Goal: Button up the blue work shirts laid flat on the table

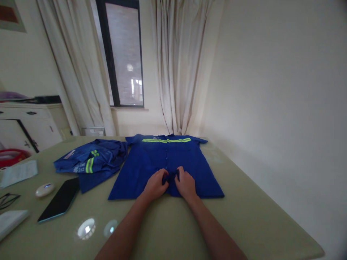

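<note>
A blue short-sleeved shirt with yellow-green reflective stripes lies spread on the table, its collar toward the window and its front placket up. My left hand and my right hand are at the lower middle of the shirt, on either side of the placket. Each has its fingers curled round a bit of the blue cloth, which is bunched between them. A second blue garment with similar stripes lies crumpled to the left, close to the shirt's sleeve.
On the left of the table are a black tablet, a white mouse, glasses, a paper and a white object. A wall runs along the right side.
</note>
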`<state>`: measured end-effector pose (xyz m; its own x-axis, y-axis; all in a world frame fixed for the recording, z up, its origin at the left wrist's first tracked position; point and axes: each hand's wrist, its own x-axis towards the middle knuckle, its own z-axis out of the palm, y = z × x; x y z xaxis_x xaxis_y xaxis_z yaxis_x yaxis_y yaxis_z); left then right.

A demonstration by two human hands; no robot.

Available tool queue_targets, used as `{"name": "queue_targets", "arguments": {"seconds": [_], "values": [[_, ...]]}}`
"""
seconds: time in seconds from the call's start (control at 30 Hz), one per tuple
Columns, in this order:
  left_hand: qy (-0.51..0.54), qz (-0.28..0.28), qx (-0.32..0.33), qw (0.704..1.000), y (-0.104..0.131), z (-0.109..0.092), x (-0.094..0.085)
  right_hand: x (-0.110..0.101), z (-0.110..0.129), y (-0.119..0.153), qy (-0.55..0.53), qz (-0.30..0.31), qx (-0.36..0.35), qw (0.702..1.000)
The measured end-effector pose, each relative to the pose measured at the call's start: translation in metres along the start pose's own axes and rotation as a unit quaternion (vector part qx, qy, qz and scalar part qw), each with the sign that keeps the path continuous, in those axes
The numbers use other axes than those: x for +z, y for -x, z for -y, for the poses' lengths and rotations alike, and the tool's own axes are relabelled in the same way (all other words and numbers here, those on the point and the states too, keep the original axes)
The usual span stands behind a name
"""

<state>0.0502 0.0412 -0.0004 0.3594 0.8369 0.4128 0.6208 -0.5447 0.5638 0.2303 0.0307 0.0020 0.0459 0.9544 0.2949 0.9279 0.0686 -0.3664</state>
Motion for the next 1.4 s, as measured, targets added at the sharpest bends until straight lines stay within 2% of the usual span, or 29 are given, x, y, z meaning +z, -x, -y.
{"name": "queue_targets", "arguments": {"seconds": [0.1, 0.2, 0.4, 0.53, 0.7, 0.83, 0.97, 1.1, 1.2, 1.3, 1.4], "values": [[0.006, -0.006, -0.006, 1.000, 0.008, -0.002, -0.004, 0.000, -0.010, -0.004, -0.099, -0.035, -0.044, 0.994], [0.016, -0.010, -0.025, 0.999, 0.012, 0.002, -0.009, 0.001, -0.020, -0.009, -0.206, -0.078, -0.092, 0.971], [0.070, -0.012, -0.061, 0.996, 0.006, 0.021, -0.023, -0.007, -0.016, -0.006, -0.319, -0.082, -0.067, 0.942], [0.104, -0.003, -0.072, 0.992, 0.004, 0.027, -0.025, -0.011, -0.006, 0.004, -0.320, -0.046, -0.094, 0.942], [0.089, -0.024, -0.094, 0.991, 0.006, 0.027, -0.016, -0.007, -0.001, 0.009, -0.275, -0.027, -0.182, 0.944], [0.052, -0.029, -0.095, 0.994, 0.010, 0.021, -0.015, -0.005, -0.002, 0.006, -0.269, -0.015, -0.166, 0.949], [0.040, 0.029, -0.065, 0.997, 0.014, 0.018, -0.026, -0.004, -0.008, 0.004, -0.287, 0.014, -0.127, 0.949], [0.048, 0.097, -0.002, 0.994, 0.017, 0.012, -0.036, -0.006, -0.010, 0.003, -0.307, -0.031, -0.058, 0.949], [0.004, 0.085, 0.043, 0.995, 0.021, 0.000, -0.034, -0.010, -0.007, 0.003, -0.339, -0.052, -0.047, 0.938], [-0.094, 0.072, 0.098, 0.988, 0.024, -0.012, -0.026, -0.015, -0.001, 0.006, -0.349, 0.007, -0.088, 0.933], [-0.125, 0.056, 0.103, 0.985, 0.025, -0.015, -0.021, -0.018, 0.002, 0.009, -0.342, 0.072, -0.136, 0.927]]}}
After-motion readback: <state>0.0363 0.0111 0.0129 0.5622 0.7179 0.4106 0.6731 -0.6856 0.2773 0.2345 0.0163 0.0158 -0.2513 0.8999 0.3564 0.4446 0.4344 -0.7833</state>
